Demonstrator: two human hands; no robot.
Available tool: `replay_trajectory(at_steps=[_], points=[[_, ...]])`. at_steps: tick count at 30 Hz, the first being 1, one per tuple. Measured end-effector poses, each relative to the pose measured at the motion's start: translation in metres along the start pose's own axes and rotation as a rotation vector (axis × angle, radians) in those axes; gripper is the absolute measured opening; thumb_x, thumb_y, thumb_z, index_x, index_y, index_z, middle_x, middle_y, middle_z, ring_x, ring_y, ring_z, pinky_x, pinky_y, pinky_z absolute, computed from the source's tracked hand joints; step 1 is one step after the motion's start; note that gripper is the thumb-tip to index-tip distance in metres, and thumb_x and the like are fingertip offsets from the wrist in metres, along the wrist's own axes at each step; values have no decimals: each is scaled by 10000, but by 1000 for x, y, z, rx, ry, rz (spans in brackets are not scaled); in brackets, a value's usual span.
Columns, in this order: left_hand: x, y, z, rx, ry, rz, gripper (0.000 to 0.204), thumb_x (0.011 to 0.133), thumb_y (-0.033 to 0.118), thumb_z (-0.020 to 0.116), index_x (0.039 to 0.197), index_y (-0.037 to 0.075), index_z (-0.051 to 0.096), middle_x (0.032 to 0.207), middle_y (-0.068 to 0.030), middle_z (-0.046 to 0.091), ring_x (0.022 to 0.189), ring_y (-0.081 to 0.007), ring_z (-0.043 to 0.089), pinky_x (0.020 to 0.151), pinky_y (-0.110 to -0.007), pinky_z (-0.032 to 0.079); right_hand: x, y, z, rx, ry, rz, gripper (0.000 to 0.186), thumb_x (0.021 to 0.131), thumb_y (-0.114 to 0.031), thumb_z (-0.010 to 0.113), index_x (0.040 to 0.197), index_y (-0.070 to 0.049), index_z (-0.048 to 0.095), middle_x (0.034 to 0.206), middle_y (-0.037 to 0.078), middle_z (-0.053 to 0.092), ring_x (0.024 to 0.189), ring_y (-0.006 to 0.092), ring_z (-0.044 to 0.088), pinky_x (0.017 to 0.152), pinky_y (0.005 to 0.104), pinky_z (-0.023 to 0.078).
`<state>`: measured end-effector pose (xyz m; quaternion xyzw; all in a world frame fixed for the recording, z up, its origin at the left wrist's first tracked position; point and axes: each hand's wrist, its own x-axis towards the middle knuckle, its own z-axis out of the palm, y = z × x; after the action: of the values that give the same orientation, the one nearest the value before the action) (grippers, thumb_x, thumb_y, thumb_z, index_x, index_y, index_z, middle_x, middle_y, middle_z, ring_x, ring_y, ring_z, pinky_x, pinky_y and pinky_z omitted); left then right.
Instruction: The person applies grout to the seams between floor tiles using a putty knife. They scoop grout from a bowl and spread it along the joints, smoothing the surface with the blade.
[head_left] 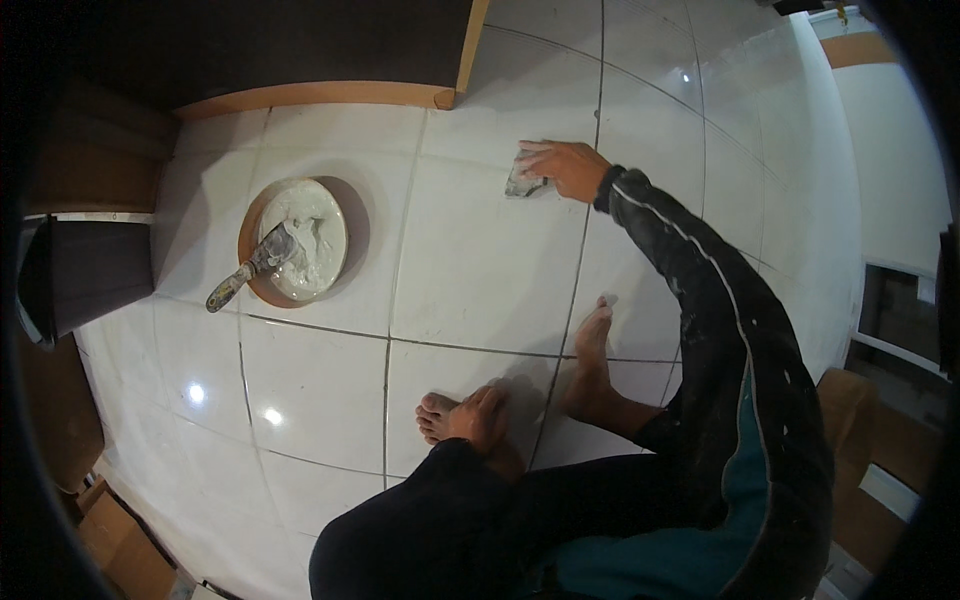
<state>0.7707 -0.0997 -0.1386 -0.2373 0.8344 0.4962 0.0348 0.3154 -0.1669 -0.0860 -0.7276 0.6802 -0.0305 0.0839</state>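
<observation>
My right hand [565, 168] grips a small flat grey spreader [524, 178] smeared with pale paste. Its blade rests on a white floor tile, by a pale joint. My left hand [482, 415] hangs low beside my left foot [435, 418]; its fingers bend downward and their tips are hidden. To the far left stands a round tan bowl [249, 262] of thick white paste [318, 245]. Leaning across its rim is a putty knife [250, 268], its blade in the paste and its stained handle sticking out toward the near left.
Some joints between the tiles [480, 270] are pale, others dark. A dark cabinet with a wooden edge [320, 95] borders the far side. A dark grey bin-like box [100, 270] stands left, with a cardboard box [125, 545] near left. My right foot [592, 350] is on the tiles.
</observation>
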Motion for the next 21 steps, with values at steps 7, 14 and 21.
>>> replay_trajectory(at_steps=[7,14,21], points=[[-5,-9,4,22,-20,-40,241,854,183,623,1084,115,640,1077,-111,678,960,-349,671,795,-445,556,-22,1,-12,64,-276,134,325,774,38,603,1036,-115,720,1222,44,671,1129,292,611,1005,386,490],[1,4,-2,68,-9,-27,240,873,234,625,1087,128,642,1095,-107,681,966,-339,675,792,-438,562,-96,25,3,146,-85,239,422,739,92,561,1066,-119,723,1161,79,692,1095,302,626,997,390,489],[0,5,-5,49,-82,-71,220,865,199,624,1069,120,637,1070,-107,681,944,-346,674,787,-442,558,-86,-4,6,165,39,539,484,765,95,526,1188,-90,670,1245,74,666,1214,249,590,942,366,545]])
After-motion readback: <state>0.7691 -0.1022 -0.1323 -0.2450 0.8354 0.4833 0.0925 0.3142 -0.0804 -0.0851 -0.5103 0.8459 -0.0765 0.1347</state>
